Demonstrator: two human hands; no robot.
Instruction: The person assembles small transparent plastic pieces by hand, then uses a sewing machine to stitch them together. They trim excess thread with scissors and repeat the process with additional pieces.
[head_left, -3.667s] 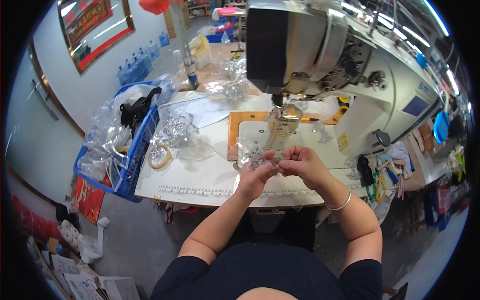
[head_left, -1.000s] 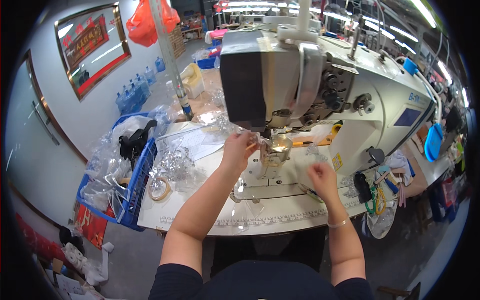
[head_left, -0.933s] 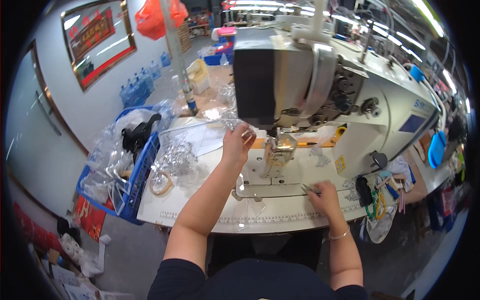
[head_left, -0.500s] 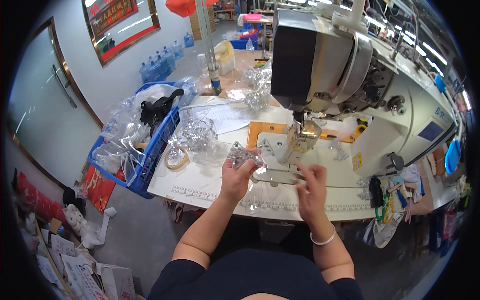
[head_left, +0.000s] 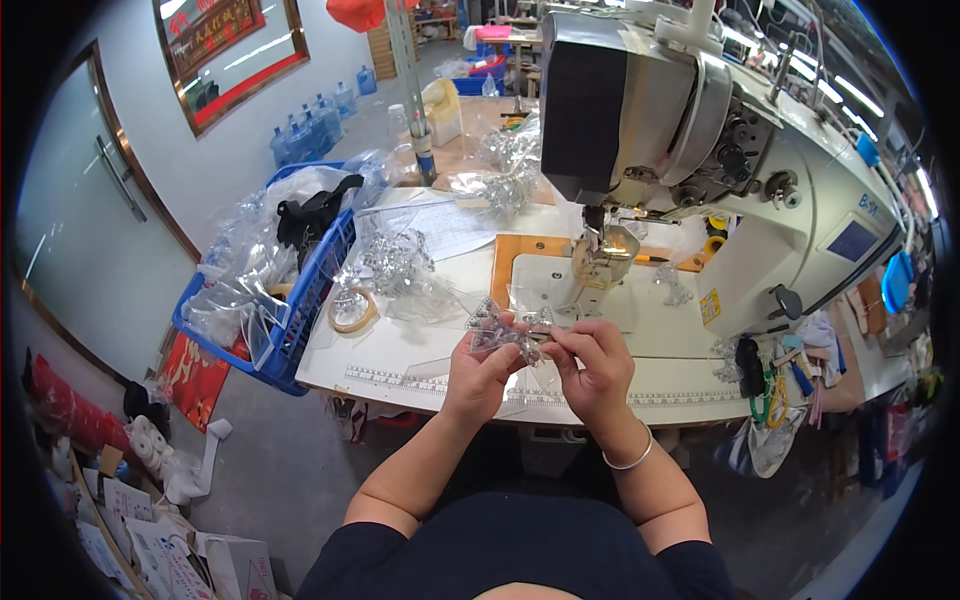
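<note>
- At the near edge of the surface [head_left: 400, 375], both hands meet just above it, in front of the person's body.
- Left hand [head_left: 478, 368]: fingers closed in a narrow grip on the left end of a small clear plastic piece [head_left: 503, 330].
- Right hand [head_left: 592, 362]: thumb and fingers pinch the right end of the same piece; silver bangle [head_left: 628, 462] on that wrist.
- The clear plastic piece is held in the air between the hands, not lying on the surface and not under the needle.
- Printed ruler strip [head_left: 400, 380] runs along the surface's front edge, just under the hands.
- Progress, as a judgement: piece looks in the prep stage, being lined up or folded by hand; stitching on it not yet started, since it sits well short of the presser foot [head_left: 602, 262].
- Beyond the hands, the sewing machine [head_left: 700, 150] stands on an orange plate [head_left: 520, 262]; nothing under its foot that I can make out.
- Left of the machine: tape roll [head_left: 352, 312] and a heap of clear plastic pieces [head_left: 395, 262], so plenty seems left to do.
- Blue crate [head_left: 300, 310] at the surface's left end holds plastic bags and something black.
- Farther back: more clear pieces [head_left: 505, 175] on the surface, water jugs [head_left: 310, 115] by the wall.
- Finished pile: cannot tell which heap, if any.
</note>
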